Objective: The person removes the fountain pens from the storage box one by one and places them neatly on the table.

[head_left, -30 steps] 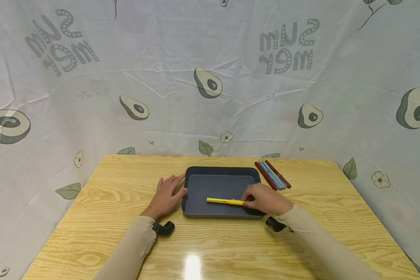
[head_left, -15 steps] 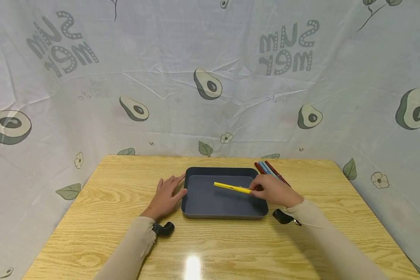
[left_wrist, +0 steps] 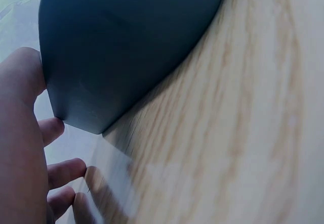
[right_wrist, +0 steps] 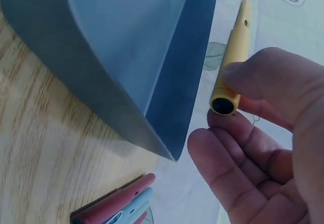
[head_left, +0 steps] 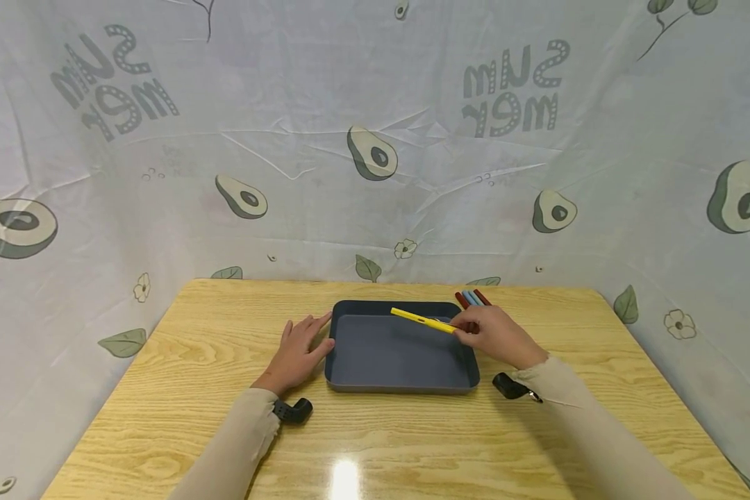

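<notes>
My right hand (head_left: 496, 335) pinches a yellow pen (head_left: 421, 320) near one end, thumb on one side and fingers on the other. In the head view the pen slants over the back right part of a dark grey tray (head_left: 403, 388). The right wrist view shows the pen's round dark end (right_wrist: 223, 106) at the fingertips, above the tray's rim. My left hand (head_left: 295, 355) lies at the tray's left side, fingers spread, with thumb and index fingertip right at the rim. In the left wrist view the fingers (left_wrist: 68, 172) reach past the tray's corner.
Several dark red and light blue pens (head_left: 471, 298) lie side by side on the wooden table (head_left: 225, 312) behind the tray's right corner, partly hidden by my right hand. A white curtain with avocado prints (head_left: 325, 222) hangs behind the table.
My right hand has lifted the yellow pen from the tray floor and carried it back and slightly right. The left hand stays put.
</notes>
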Demonstrator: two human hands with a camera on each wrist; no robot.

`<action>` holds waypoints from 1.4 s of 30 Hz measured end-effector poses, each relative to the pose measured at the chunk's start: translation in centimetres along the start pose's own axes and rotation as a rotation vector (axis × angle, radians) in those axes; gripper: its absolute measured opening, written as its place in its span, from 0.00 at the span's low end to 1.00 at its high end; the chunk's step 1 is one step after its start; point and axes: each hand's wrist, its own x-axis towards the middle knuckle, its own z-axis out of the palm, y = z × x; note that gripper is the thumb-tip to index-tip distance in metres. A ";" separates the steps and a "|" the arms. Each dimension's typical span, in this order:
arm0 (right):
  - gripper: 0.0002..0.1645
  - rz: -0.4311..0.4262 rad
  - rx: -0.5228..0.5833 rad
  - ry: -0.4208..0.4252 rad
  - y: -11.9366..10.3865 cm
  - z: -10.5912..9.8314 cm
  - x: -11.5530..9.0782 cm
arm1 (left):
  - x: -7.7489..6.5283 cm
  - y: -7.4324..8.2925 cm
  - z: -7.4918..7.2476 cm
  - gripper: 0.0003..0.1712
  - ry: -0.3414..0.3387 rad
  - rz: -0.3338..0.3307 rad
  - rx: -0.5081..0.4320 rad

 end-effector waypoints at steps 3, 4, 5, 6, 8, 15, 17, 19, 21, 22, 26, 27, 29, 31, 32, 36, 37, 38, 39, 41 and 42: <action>0.07 0.033 0.008 0.012 0.3 -0.1 0.0 | 0.0 0.1 0.0 0.37 -0.003 -0.003 0.000; 0.07 0.039 0.002 0.019 0.4 -0.1 -0.1 | 0.0 0.1 0.0 0.37 -0.002 -0.004 0.002; 0.07 0.046 -0.006 0.029 0.5 0.0 -0.1 | 0.0 0.1 0.1 0.37 -0.003 -0.006 0.002; 0.07 0.051 -0.013 0.040 0.6 0.0 -0.1 | 0.0 0.2 0.1 0.37 -0.003 -0.007 0.001; 0.07 0.054 -0.031 0.068 0.8 0.1 -0.2 | 0.0 0.2 0.1 0.37 0.000 -0.007 0.000; 0.08 0.019 -0.065 0.154 1.3 0.2 -0.5 | 0.0 0.0 0.2 0.38 0.012 -0.001 -0.007; 0.08 0.012 -0.078 0.167 1.4 0.1 -0.5 | 0.1 -0.1 0.2 0.38 0.011 0.001 -0.006; 0.07 0.011 -0.089 0.174 1.6 0.0 -0.5 | 0.1 -0.1 0.2 0.38 0.011 0.003 -0.009; 0.07 0.010 -0.098 0.181 1.7 0.0 -0.6 | 0.1 -0.1 0.2 0.38 0.009 0.002 -0.009; 0.07 0.007 -0.103 0.184 1.7 -0.1 -0.6 | 0.1 -0.2 0.2 0.38 0.009 0.002 -0.008; 0.07 -0.007 -0.122 0.203 2.0 -0.1 -0.8 | 0.1 -0.2 0.2 0.38 0.007 -0.003 -0.006; 0.06 -0.011 -0.127 0.208 2.0 -0.1 -0.8 | 0.1 -0.2 0.2 0.38 0.007 -0.004 -0.005; 0.07 -0.016 -0.134 0.216 2.2 -0.1 -0.9 | 0.1 -0.1 0.2 0.38 0.007 -0.005 -0.004; 0.07 -0.016 -0.140 0.221 2.3 -0.1 -1.0 | 0.2 -0.2 0.2 0.37 0.008 -0.005 -0.002; 0.07 -0.015 -0.140 0.222 2.4 -0.1 -1.1 | 0.2 -0.2 0.2 0.37 0.008 -0.005 -0.001; 0.08 0.001 -0.142 0.228 2.7 -0.4 -1.3 | 0.1 -0.2 0.2 0.37 0.006 -0.006 0.004; 0.08 0.007 -0.140 0.232 2.8 -0.5 -1.3 | 0.1 -0.2 0.2 0.38 0.006 -0.006 0.006; 0.08 0.015 -0.137 0.236 2.9 -0.5 -1.3 | 0.1 -0.3 0.2 0.38 0.006 -0.006 0.008; 0.08 0.022 -0.132 0.239 3.0 -0.6 -1.4 | 0.1 -0.3 0.2 0.38 0.007 -0.006 0.007; 0.08 0.036 -0.125 0.242 3.3 -0.6 -1.4 | 0.1 -0.2 0.2 0.38 0.009 -0.006 0.005; 0.08 0.043 -0.120 0.243 3.4 -0.7 -1.4 | 0.1 -0.2 0.2 0.37 0.009 -0.005 0.004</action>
